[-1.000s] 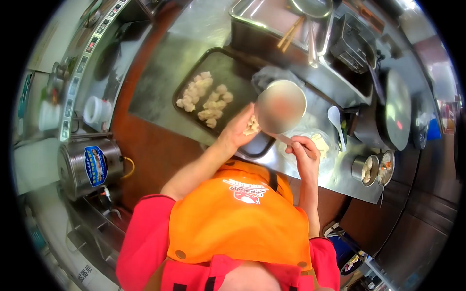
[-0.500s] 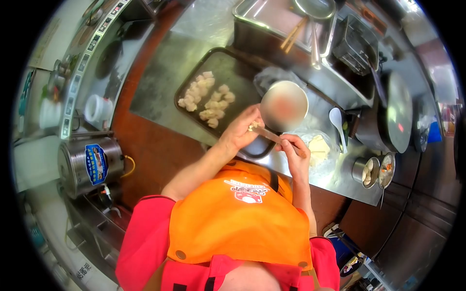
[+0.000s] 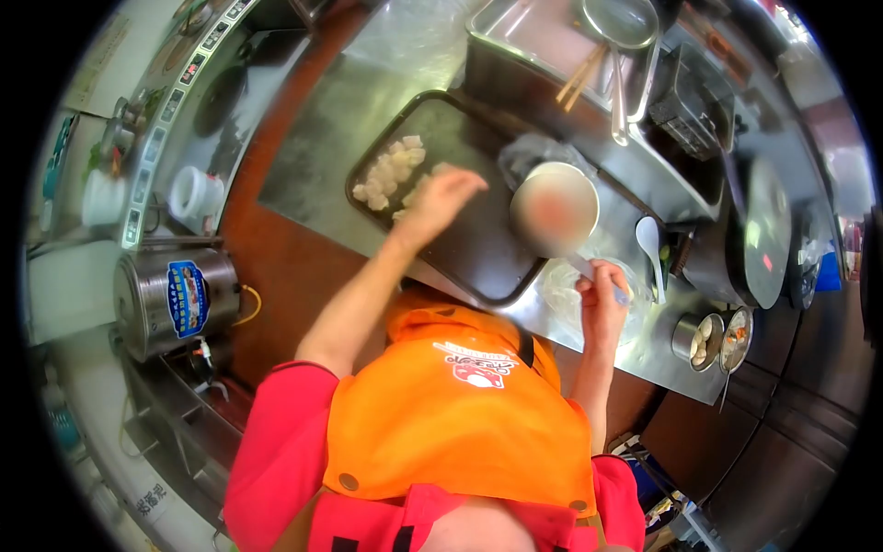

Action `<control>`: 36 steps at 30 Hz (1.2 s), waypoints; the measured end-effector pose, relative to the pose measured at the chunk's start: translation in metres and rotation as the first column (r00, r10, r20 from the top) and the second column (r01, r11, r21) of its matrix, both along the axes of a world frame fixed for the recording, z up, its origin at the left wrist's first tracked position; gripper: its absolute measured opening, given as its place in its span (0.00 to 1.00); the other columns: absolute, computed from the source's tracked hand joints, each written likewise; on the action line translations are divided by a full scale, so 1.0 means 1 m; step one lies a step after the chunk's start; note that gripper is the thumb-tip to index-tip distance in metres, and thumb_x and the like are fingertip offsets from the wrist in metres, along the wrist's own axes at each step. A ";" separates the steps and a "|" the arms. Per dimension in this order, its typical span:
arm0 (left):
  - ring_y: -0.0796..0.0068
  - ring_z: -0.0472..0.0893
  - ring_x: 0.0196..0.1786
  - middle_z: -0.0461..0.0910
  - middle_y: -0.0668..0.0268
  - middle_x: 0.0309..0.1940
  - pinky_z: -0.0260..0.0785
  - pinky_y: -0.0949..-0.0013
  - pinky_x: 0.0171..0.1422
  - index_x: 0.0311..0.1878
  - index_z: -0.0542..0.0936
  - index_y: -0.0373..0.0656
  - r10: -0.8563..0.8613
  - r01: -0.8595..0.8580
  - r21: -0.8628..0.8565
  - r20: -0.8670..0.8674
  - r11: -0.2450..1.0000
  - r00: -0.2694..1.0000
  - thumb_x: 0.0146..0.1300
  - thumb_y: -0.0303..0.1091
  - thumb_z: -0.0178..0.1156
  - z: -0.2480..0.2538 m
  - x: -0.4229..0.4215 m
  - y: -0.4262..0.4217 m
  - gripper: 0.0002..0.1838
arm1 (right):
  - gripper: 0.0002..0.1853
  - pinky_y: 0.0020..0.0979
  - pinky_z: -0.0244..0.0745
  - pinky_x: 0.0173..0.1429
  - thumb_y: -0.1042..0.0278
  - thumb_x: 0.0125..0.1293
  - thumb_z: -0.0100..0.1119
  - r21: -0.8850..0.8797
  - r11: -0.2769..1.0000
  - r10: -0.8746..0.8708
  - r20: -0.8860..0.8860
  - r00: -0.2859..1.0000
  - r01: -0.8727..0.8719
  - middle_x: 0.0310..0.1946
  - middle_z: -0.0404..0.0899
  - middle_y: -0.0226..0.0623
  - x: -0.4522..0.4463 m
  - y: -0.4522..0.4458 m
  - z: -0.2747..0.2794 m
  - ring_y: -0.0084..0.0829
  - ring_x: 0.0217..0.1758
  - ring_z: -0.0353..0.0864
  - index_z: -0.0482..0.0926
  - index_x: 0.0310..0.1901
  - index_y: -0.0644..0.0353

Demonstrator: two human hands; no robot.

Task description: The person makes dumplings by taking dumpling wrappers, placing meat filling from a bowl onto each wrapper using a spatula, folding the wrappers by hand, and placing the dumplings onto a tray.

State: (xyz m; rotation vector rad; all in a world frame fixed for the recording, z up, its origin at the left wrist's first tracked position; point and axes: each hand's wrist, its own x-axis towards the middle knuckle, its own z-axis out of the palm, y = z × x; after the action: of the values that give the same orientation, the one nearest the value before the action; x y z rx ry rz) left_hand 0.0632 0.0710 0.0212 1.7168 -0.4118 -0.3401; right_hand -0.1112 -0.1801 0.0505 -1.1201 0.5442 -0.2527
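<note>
My left hand (image 3: 443, 201) hangs over the dark tray (image 3: 487, 213), its fingers drawn together; I cannot make out what they hold. Pale, lumpy food pieces (image 3: 391, 173) lie in a row on the tray's left part, and a second group is mostly hidden behind that hand. My right hand (image 3: 602, 294) is closed around a flat spatula (image 3: 581, 267), whose blade points toward the bowl. The round bowl (image 3: 555, 210) holds a blurred pinkish mass and stands at the tray's right side. A clear plastic bag (image 3: 563, 299) lies beside my right hand.
Right of the bowl lies a white spoon (image 3: 649, 248). Small metal pots (image 3: 696, 340) stand at the counter's right end. Chopsticks (image 3: 581, 77) and a strainer (image 3: 620, 97) rest on the metal container behind. A steel drum (image 3: 175, 299) stands at the left.
My left hand has moved left and up over the tray, away from the spatula. My right hand has moved right with the spatula. The whole view has shifted slightly.
</note>
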 end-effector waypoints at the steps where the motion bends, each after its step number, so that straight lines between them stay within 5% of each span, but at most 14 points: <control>1: 0.78 0.74 0.44 0.75 0.68 0.42 0.66 0.75 0.48 0.44 0.80 0.38 0.033 -0.034 0.090 0.009 0.995 0.999 0.68 0.33 0.53 -0.004 0.013 0.010 0.10 | 0.07 0.26 0.73 0.39 0.68 0.69 0.54 -0.001 1.000 -0.019 0.033 0.999 0.019 0.35 0.77 0.36 -0.004 -0.009 -0.001 0.24 0.31 0.75 0.77 0.40 0.63; 3: 0.69 0.76 0.45 0.75 0.63 0.41 0.68 0.71 0.50 0.44 0.80 0.38 -0.010 -0.060 0.285 0.235 0.957 0.972 0.66 0.31 0.53 -0.035 0.030 0.023 0.09 | 0.09 0.27 0.73 0.39 0.65 0.69 0.54 0.035 0.997 -0.071 0.058 0.996 0.069 0.35 0.77 0.36 -0.014 -0.022 -0.002 0.25 0.32 0.75 0.76 0.40 0.63; 6: 0.56 0.76 0.47 0.77 0.56 0.39 0.67 0.62 0.55 0.44 0.80 0.39 -0.142 0.014 0.457 0.247 0.890 0.959 0.64 0.31 0.53 -0.039 0.027 0.027 0.10 | 0.12 0.28 0.73 0.41 0.60 0.70 0.53 0.056 0.988 -0.147 0.091 0.985 0.142 0.36 0.76 0.37 -0.032 -0.040 -0.001 0.27 0.33 0.75 0.76 0.39 0.62; 9: 0.55 0.76 0.48 0.78 0.55 0.41 0.67 0.61 0.54 0.44 0.79 0.37 -0.113 -0.049 0.353 0.424 0.934 0.898 0.63 0.30 0.53 -0.067 0.024 0.036 0.10 | 0.20 0.38 0.69 0.52 0.51 0.73 0.46 0.067 0.986 -0.165 0.167 0.972 0.156 0.38 0.74 0.40 -0.063 -0.079 -0.008 0.34 0.43 0.72 0.73 0.32 0.60; 11: 0.54 0.77 0.49 0.78 0.55 0.43 0.68 0.61 0.53 0.44 0.79 0.38 -0.100 -0.025 0.408 0.282 0.913 0.954 0.63 0.29 0.53 -0.047 0.020 0.034 0.10 | 0.21 0.39 0.68 0.51 0.49 0.73 0.44 0.155 0.943 -0.317 0.150 0.937 0.294 0.37 0.74 0.40 -0.070 -0.088 0.008 0.34 0.42 0.72 0.71 0.30 0.59; 13: 0.53 0.77 0.48 0.78 0.55 0.42 0.68 0.61 0.52 0.45 0.80 0.39 -0.074 -0.053 0.405 0.290 0.913 0.954 0.63 0.28 0.53 -0.043 0.018 0.032 0.10 | 0.18 0.33 0.70 0.42 0.54 0.73 0.44 0.002 0.918 -0.397 0.041 0.917 0.397 0.33 0.75 0.37 -0.071 -0.095 0.017 0.30 0.35 0.72 0.71 0.31 0.59; 15: 0.53 0.78 0.44 0.79 0.56 0.41 0.68 0.59 0.51 0.42 0.80 0.41 -0.120 -0.087 0.467 0.396 0.880 0.911 0.62 0.28 0.54 -0.041 0.016 0.029 0.09 | 0.15 0.28 0.68 0.36 0.58 0.71 0.47 -0.426 0.891 -0.279 -0.238 0.930 0.158 0.29 0.76 0.32 -0.075 -0.102 0.013 0.27 0.29 0.71 0.75 0.38 0.62; 17: 0.54 0.78 0.43 0.79 0.56 0.41 0.68 0.58 0.50 0.41 0.80 0.41 -0.186 -0.120 0.528 0.489 0.840 0.852 0.61 0.28 0.55 -0.041 0.016 0.028 0.08 | 0.12 0.26 0.68 0.35 0.63 0.68 0.52 -0.603 0.789 -0.186 -0.416 0.890 -0.117 0.27 0.77 0.33 -0.068 -0.099 -0.009 0.27 0.28 0.72 0.77 0.45 0.62; 18: 0.55 0.77 0.44 0.79 0.56 0.40 0.67 0.56 0.50 0.39 0.80 0.40 -0.214 -0.122 0.540 0.517 0.833 0.829 0.60 0.28 0.56 -0.041 0.016 0.027 0.06 | 0.13 0.28 0.71 0.38 0.68 0.64 0.56 -0.791 0.566 -0.103 -0.348 0.932 -0.233 0.31 0.79 0.39 -0.075 -0.104 -0.042 0.29 0.31 0.75 0.77 0.49 0.58; 24: 0.60 0.77 0.47 0.78 0.59 0.44 0.68 0.67 0.52 0.43 0.79 0.38 -0.195 0.051 0.354 0.384 0.934 0.903 0.63 0.29 0.55 -0.008 -0.022 -0.004 0.08 | 0.11 0.39 0.75 0.43 0.68 0.54 0.63 -0.844 0.229 -0.134 -0.520 0.843 -0.484 0.37 0.77 0.44 -0.053 -0.061 -0.046 0.44 0.38 0.79 0.80 0.40 0.58; 27: 0.72 0.78 0.45 0.79 0.63 0.40 0.68 0.73 0.52 0.44 0.79 0.37 -0.318 0.299 0.185 0.078 0.936 0.945 0.66 0.29 0.54 0.008 -0.054 -0.033 0.09 | 0.10 0.37 0.74 0.42 0.66 0.57 0.62 -0.910 0.211 -0.147 -0.390 0.909 -0.356 0.36 0.78 0.45 -0.053 -0.074 -0.074 0.44 0.36 0.78 0.80 0.41 0.56; 30: 0.79 0.78 0.45 0.80 0.67 0.40 0.70 0.74 0.54 0.47 0.78 0.35 -0.431 0.398 -0.168 -0.415 0.902 0.801 0.69 0.32 0.53 0.010 -0.087 -0.057 0.11 | 0.09 0.32 0.72 0.39 0.65 0.62 0.59 -0.806 0.559 -0.123 -0.312 0.942 -0.194 0.31 0.79 0.38 -0.057 -0.104 -0.087 0.33 0.33 0.77 0.81 0.41 0.58; 33: 0.71 0.78 0.52 0.78 0.61 0.48 0.71 0.68 0.57 0.52 0.76 0.34 -0.539 0.381 -0.381 -0.590 0.843 0.601 0.72 0.37 0.49 0.004 -0.108 -0.075 0.16 | 0.11 0.26 0.69 0.38 0.62 0.66 0.57 -0.441 0.895 -0.112 -0.359 0.927 -0.063 0.28 0.78 0.28 -0.057 -0.105 -0.044 0.22 0.31 0.73 0.81 0.41 0.62; 36: 0.64 0.75 0.58 0.76 0.57 0.52 0.69 0.61 0.62 0.55 0.74 0.33 -0.646 0.123 -0.644 -0.699 0.755 0.307 0.72 0.46 0.47 -0.020 -0.115 -0.091 0.23 | 0.09 0.22 0.69 0.41 0.67 0.67 0.56 -0.411 0.905 -0.034 -0.327 0.944 -0.110 0.28 0.76 0.23 -0.039 -0.067 0.011 0.17 0.33 0.71 0.81 0.42 0.63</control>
State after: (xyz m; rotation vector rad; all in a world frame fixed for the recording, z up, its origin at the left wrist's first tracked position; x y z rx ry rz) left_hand -0.0519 -0.0197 0.0011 0.6616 -0.0646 -1.3783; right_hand -0.1499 -0.2475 0.0612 -1.6144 0.7856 -0.1517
